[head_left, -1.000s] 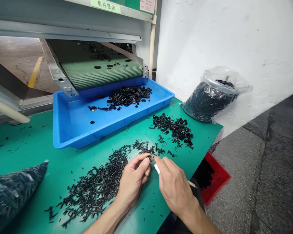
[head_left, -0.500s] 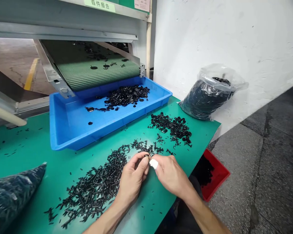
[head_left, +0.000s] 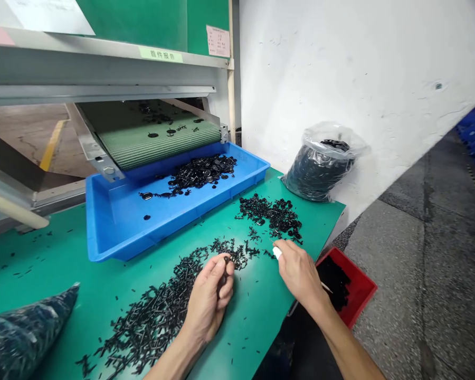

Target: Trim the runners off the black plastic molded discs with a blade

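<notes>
My left hand is closed above the green table, pinching a small round black plastic part between thumb and fingertips. More dark pieces seem to sit in its curled fingers, mostly hidden. To the right, my right hand, with white tape round the thumb, is closed on a thin stick-like tool. Its pale end sticks out behind the palm and a fine tip shows at the fingers. A heap of black branched plastic pieces spreads beside and beyond my left hand. Small round black parts lie piled beyond my right hand.
A blue tray with black parts stands under a green conveyor belt. One clear bag of black parts leans by the wall; another filled bag lies at left. A red bin holds black pieces below the table's right edge.
My hands have come apart: the right one has moved right with the thin tool, away from the left. My left hand still pinches a black part. The camera view has tilted up slightly.
</notes>
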### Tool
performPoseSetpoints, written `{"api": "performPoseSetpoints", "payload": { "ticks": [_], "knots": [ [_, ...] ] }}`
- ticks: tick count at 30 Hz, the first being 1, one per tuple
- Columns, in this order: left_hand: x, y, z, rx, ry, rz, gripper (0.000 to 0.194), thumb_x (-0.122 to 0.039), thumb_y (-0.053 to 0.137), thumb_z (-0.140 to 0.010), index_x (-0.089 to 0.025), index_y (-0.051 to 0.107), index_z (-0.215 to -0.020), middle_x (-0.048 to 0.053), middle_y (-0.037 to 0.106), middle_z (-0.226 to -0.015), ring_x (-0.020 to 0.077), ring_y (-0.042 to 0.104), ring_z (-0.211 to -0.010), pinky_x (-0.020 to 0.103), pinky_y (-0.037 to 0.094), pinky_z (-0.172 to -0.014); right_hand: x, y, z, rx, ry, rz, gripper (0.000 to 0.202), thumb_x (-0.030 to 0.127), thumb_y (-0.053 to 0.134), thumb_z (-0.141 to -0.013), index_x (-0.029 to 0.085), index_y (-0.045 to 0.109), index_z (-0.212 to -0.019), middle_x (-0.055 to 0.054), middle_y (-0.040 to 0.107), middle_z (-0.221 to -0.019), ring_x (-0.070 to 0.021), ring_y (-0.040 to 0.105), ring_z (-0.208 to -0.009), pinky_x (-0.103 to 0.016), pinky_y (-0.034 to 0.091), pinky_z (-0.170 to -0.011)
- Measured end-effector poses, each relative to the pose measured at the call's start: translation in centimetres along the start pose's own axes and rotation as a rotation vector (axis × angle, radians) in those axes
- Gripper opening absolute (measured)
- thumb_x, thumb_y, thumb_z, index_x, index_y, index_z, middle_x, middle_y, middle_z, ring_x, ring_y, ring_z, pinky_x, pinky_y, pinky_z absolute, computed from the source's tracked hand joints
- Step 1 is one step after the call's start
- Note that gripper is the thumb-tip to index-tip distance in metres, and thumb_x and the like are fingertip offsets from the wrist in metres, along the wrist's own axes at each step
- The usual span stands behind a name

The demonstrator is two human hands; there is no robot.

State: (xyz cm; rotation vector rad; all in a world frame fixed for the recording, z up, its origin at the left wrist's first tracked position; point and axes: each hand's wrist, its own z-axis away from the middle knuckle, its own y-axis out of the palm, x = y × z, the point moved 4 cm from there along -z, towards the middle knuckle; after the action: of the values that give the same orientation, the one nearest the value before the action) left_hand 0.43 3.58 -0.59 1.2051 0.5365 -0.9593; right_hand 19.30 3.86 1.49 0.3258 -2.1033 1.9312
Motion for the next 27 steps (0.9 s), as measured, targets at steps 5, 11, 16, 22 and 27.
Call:
{"api": "performPoseSetpoints", "payload": {
  "ticks": [5,11,16,22,27],
  "knots": [
    [-1.2,0.2,0.0,0.007,-0.026,0.102,0.025,-0.033,0.076,-0.078,-0.016,0.064,-0.092,-0.008,0.042,-0.060,0.0005,0.024,-0.038,0.009,0.018,-0.030,-0.7,1.8,-1.0,-0.004,0.053,0.207,0.026,0.014,0.034,-0.099,0.019,0.060,-0.102,-0.008,0.062,-0.098,-0.0165,0.065,-0.077,-0.026,0.033,-0.056],
    [-3.7,0.8,0.2,-0.034,0.030,0.152,0.013,-0.023,0.072,-0.080,-0.015,0.062,-0.083,-0.008,0.041,-0.059,0.0008,0.027,-0.035,0.009,0.023,-0.026,4.2,3.1,-3.3,0.040,-0.081,0.214,0.026,0.006,0.036,-0.094,0.017,0.057,-0.105,-0.009,0.061,-0.101,-0.0154,0.066,-0.075,-0.024,0.039,-0.056],
    [-7.0,0.7,1.5,-0.058,0.107,0.213,0.009,-0.017,0.055,-0.091,-0.013,0.062,-0.085,-0.007,0.039,-0.059,0.0017,0.029,-0.033,0.010,0.026,-0.024,6.5,3.0,-3.1,0.086,-0.234,0.185,0.021,0.013,0.040,-0.096,0.024,0.057,-0.104,-0.003,0.061,-0.096,-0.0137,0.066,-0.072,-0.022,0.043,-0.058],
    [-10.0,-1.5,4.5,-0.181,0.159,0.325,0.023,-0.012,0.039,-0.094,-0.012,0.057,-0.080,-0.005,0.040,-0.062,0.0036,0.037,-0.034,0.012,0.029,-0.021,4.4,2.4,-5.7,0.055,-0.110,0.248,0.027,0.003,0.035,-0.093,0.013,0.055,-0.108,-0.013,0.060,-0.104,-0.0196,0.069,-0.083,-0.026,0.048,-0.065],
    [-11.5,-3.3,6.4,-0.281,0.190,0.325,0.023,-0.010,0.035,-0.093,-0.013,0.054,-0.080,-0.001,0.046,-0.067,0.0055,0.046,-0.040,0.012,0.032,-0.022,7.7,3.7,-5.8,0.078,-0.186,0.259,0.025,0.006,0.036,-0.095,0.015,0.055,-0.108,-0.012,0.060,-0.104,-0.0164,0.069,-0.078,-0.024,0.048,-0.063]
  ]
}}
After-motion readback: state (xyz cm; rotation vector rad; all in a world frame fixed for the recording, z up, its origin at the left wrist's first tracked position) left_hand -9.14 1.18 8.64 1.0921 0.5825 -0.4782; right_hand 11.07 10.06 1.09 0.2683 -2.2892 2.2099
